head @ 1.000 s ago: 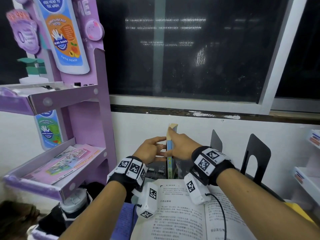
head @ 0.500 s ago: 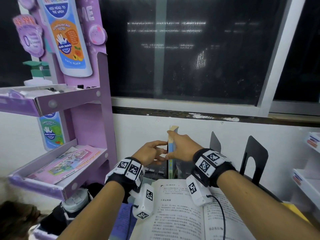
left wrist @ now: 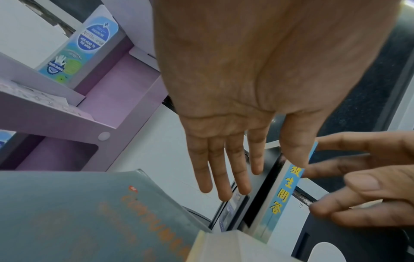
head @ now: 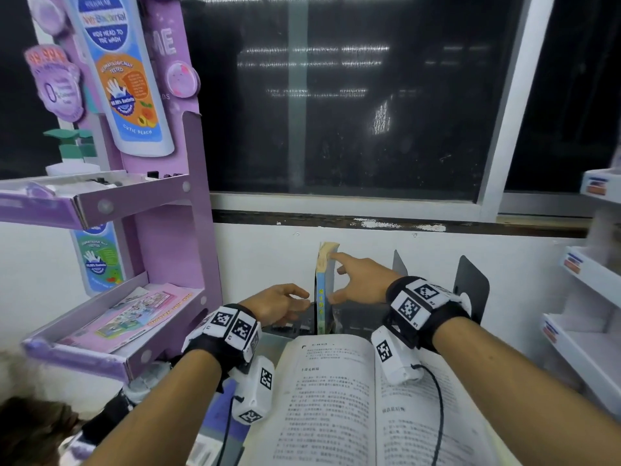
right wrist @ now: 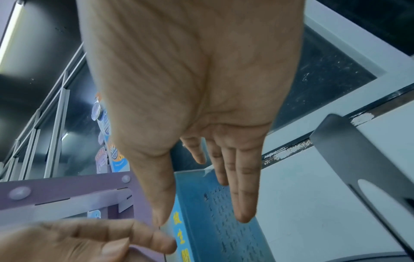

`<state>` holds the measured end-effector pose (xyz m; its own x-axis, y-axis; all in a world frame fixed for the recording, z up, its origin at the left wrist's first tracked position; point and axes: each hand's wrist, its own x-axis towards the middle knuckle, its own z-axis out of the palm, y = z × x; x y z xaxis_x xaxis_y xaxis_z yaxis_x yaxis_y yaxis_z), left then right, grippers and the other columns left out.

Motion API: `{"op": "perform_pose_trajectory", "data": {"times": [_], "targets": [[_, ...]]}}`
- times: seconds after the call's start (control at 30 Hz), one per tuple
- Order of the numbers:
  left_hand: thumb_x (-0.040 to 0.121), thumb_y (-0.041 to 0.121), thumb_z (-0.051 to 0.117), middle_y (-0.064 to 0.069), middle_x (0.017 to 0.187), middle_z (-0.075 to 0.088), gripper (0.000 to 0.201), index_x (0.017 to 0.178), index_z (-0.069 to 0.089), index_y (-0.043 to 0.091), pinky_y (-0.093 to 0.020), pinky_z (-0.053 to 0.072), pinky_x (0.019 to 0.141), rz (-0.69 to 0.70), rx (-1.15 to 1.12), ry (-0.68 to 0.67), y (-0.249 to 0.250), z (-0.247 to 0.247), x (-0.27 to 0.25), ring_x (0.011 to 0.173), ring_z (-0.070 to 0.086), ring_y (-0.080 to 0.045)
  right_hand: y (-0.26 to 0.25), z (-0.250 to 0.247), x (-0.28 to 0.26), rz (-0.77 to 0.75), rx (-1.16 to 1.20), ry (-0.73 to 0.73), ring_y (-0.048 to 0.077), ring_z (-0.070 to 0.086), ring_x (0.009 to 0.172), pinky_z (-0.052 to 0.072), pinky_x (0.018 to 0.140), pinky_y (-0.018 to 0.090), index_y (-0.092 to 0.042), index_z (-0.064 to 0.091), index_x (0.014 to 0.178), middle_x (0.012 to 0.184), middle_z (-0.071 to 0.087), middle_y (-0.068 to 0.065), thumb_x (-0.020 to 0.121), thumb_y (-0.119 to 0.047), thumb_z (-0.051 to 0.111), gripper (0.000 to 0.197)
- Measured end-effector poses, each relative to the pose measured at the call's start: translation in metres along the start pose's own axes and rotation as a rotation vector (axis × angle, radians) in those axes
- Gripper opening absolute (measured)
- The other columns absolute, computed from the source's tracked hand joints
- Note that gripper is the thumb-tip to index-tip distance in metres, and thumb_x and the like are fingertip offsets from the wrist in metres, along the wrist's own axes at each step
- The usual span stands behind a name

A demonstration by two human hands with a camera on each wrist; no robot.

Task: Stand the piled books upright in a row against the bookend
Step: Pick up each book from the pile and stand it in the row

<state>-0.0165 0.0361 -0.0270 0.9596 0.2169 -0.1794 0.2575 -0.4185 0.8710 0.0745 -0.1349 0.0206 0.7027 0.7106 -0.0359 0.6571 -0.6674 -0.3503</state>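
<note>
A thin blue book (head: pixel 321 290) stands upright near the wall, its spine toward me. My right hand (head: pixel 337 280) rests on its right side with straight fingers. In the right wrist view those fingers (right wrist: pixel 243 203) lie flat on the blue cover (right wrist: pixel 201 203) and the thumb touches the spine edge. My left hand (head: pixel 300 301) is just left of the book, fingers straight, and its thumb (left wrist: pixel 292 150) touches the blue spine (left wrist: pixel 283 191). A dark upright plate (left wrist: pixel 267 179) stands right beside the book. Two black bookends (head: pixel 470 287) (head: pixel 399 265) stand to the right.
An open book (head: pixel 336 398) lies in front of me on a grey book (left wrist: pixel 89 221). A purple cardboard display shelf (head: pixel 161 250) stands close on the left. White shelves (head: pixel 584 317) are on the right. The wall and a dark window (head: pixel 353 112) lie behind.
My right hand has let go of the book's top edge and spread its fingers along the cover. My left hand has dropped lower beside the spine. The book still stands.
</note>
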Motion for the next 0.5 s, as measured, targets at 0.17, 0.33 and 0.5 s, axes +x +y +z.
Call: {"op": "perform_pose_trajectory", "data": {"times": [0.17,0.33,0.5], "targets": [[0.096,0.025,0.054,-0.006,0.104,0.06,0.014,0.11,0.058,0.021,-0.031,0.042,0.084,-0.026,0.103,-0.042,0.002,0.006,-0.013,0.094,0.054,-0.018,0.017,-0.013,-0.032,0.047,-0.019,-0.06,0.019,0.052,0.121,0.04,0.103,0.031,-0.027,0.028,0.149,0.139,0.053,0.0,0.086,-0.05,0.064,0.076],[0.098,0.028,0.05,-0.002,0.104,0.053,0.012,0.106,0.058,0.025,-0.024,0.039,0.077,-0.056,0.267,-0.133,0.006,0.021,-0.028,0.094,0.047,-0.015,0.037,-0.013,-0.062,0.133,-0.012,-0.146,0.018,0.063,0.104,0.052,0.094,0.035,-0.032,0.038,0.141,0.128,0.058,-0.001,0.082,-0.065,0.057,0.071],[0.098,0.033,0.047,0.003,0.131,0.052,0.034,0.128,0.053,0.017,-0.028,0.035,0.104,-0.02,0.463,-0.159,0.011,0.03,-0.04,0.122,0.047,-0.015,0.051,-0.013,-0.092,0.189,-0.085,-0.246,0.016,0.05,0.119,0.042,0.102,0.031,-0.027,0.041,0.143,0.143,0.045,-0.006,0.086,-0.066,0.051,0.07]]}}
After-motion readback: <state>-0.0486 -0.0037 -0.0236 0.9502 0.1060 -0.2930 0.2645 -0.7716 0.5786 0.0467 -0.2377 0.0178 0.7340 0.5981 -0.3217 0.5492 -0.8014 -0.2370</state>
